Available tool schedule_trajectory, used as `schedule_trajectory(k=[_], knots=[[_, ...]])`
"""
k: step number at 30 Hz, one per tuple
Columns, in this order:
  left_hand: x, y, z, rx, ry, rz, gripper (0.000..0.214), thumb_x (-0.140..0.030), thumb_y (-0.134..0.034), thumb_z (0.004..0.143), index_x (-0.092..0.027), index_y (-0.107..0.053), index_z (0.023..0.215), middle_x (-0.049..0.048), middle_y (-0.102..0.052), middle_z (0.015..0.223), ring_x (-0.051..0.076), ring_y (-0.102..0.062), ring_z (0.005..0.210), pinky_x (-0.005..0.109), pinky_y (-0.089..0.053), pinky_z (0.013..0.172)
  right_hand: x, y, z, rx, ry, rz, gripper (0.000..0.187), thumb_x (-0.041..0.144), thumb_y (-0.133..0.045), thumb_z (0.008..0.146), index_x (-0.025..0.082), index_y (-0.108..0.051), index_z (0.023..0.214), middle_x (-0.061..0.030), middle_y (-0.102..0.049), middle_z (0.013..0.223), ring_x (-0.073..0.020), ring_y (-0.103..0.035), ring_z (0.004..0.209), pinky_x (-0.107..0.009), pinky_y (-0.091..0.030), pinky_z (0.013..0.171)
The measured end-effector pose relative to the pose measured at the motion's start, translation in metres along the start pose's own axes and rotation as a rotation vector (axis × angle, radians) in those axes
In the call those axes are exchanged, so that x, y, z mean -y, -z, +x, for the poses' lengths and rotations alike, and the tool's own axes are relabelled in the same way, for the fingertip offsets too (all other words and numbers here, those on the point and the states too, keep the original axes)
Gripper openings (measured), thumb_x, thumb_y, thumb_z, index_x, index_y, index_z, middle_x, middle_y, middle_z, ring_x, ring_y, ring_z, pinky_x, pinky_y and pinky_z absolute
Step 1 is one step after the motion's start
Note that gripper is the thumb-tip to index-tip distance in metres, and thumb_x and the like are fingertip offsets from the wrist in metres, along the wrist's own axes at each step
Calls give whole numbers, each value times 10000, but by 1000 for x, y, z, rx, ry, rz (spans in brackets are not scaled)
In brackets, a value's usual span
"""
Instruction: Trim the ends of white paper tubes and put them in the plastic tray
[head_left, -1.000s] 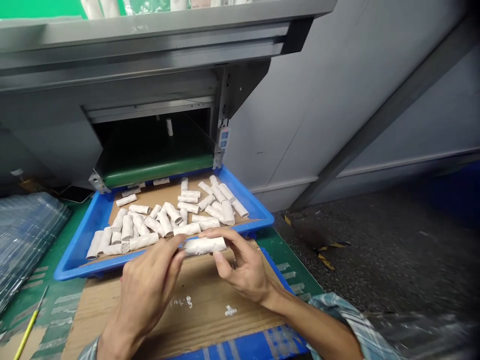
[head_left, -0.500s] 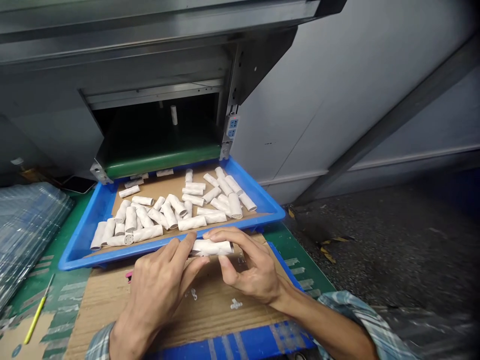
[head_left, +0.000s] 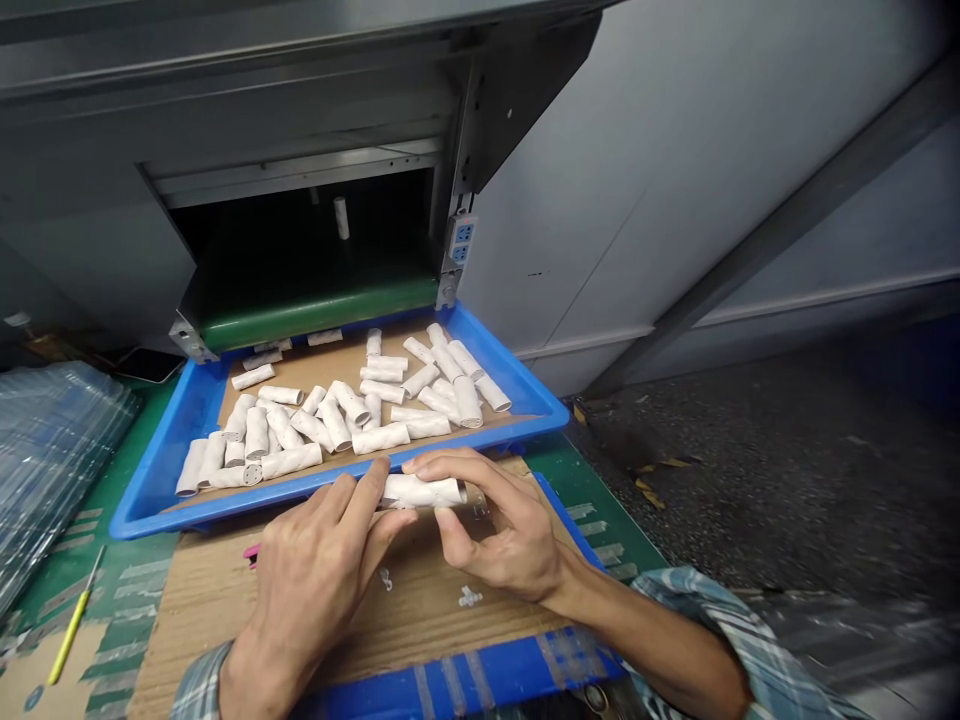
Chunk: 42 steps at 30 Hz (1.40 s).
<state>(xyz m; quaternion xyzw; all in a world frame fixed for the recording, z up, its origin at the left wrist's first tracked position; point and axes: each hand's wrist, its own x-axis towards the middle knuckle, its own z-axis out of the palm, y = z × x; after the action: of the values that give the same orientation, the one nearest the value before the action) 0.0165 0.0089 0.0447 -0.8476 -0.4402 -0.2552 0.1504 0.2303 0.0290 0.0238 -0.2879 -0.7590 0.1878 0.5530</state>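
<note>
Between my two hands lies a short white cardboard tube (head_left: 421, 491), held level just in front of the tray's near rim. My left hand (head_left: 322, 570) pinches its left end between thumb and fingers. At the other end, the fingers of my right hand (head_left: 491, 525) curl over the top with the thumb underneath. The tube's right end shows past my fingers; its left end is hidden. Right behind it, a blue tray (head_left: 544, 405) lined with brown cardboard holds many similar white tubes (head_left: 291, 460), lying loosely in a heap.
A green conveyor belt (head_left: 322, 316) ends above the tray, with one tube (head_left: 341, 218) upright on it. A cardboard sheet (head_left: 420, 630) covers the bench below my hands, with small white scraps (head_left: 469, 597). Left are a yellow screwdriver-like tool (head_left: 71, 635) and clear plastic packaging (head_left: 60, 450).
The camera view has shifted slightly, so the tray and conveyor sit a bit farther left and higher. Both hands keep the same hold on the tube.
</note>
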Motion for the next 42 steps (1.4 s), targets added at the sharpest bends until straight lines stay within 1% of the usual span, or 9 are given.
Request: schedule_trajectory(k=[8,12,15,18,22,26,33,38,42], knots=[[0,1,2,-26,-35,36,444,-455,-448,1137,-131,-721,1271,7,-677,719,165,-644,610,317,-364,572,2,2,-1,15,-16,29,374,70,-620,897,222,-660,1237,-81,-786,1126,-225,-772,1066,-370,-667,948],[2,-4,-1,-57,-27,-23,430,-449,-454,1138,-124,-698,1277,28,-741,788,166,-690,643,304,-403,588,-1,0,-3,15,-46,67,372,89,-625,903,230,-661,1246,-74,-783,1152,-227,-765,1083,-381,-656,974],[4,-10,-4,-78,12,-168,400,-446,-479,1132,-133,-669,1295,78,-807,972,163,-739,707,273,-464,616,-4,-2,-6,0,-87,113,353,112,-623,915,233,-662,1244,-72,-781,1146,-236,-763,1084,-394,-651,979],[6,-14,-6,-53,114,-441,330,-422,-534,1116,-171,-661,1289,91,-810,1110,169,-774,846,237,-539,704,-7,-4,-7,-2,-103,150,335,132,-630,927,237,-666,1242,-77,-778,1145,-241,-761,1076,-390,-649,967],[4,-15,-5,7,302,-781,231,-365,-602,1081,-202,-688,1219,67,-799,1122,178,-758,940,242,-584,799,-10,-4,-8,29,-92,237,291,224,-651,1005,269,-672,1292,-79,-760,1259,-257,-728,1201,-436,-602,1076],[3,-17,-5,-53,390,-901,261,-349,-673,1028,-201,-709,1241,96,-794,1172,217,-753,994,289,-604,827,-12,-5,-11,58,-250,293,333,375,-719,1031,295,-673,1351,-78,-762,1308,-259,-724,1239,-422,-602,1085],[8,-18,-5,-68,413,-984,243,-346,-671,1020,-235,-724,1230,67,-803,1132,143,-665,695,234,-517,576,-12,-7,-10,53,-331,356,505,410,-743,1017,276,-573,1473,-108,-740,1358,-255,-725,1256,-414,-609,1091],[9,-19,-5,-88,454,-973,273,-385,-672,1017,-240,-720,1243,67,-800,1153,134,-623,654,238,-500,569,-15,-6,-10,50,-305,250,351,432,-767,995,271,-705,1301,-79,-777,1253,-244,-745,1191,-387,-625,1054],[9,-20,-4,-76,482,-999,310,-463,-679,1003,-207,-745,1164,78,-806,1054,147,-627,638,250,-503,566,-15,-4,-10,88,-308,268,455,500,-760,989,256,-674,1364,-102,-764,1301,-267,-731,1235,-426,-615,1086]])
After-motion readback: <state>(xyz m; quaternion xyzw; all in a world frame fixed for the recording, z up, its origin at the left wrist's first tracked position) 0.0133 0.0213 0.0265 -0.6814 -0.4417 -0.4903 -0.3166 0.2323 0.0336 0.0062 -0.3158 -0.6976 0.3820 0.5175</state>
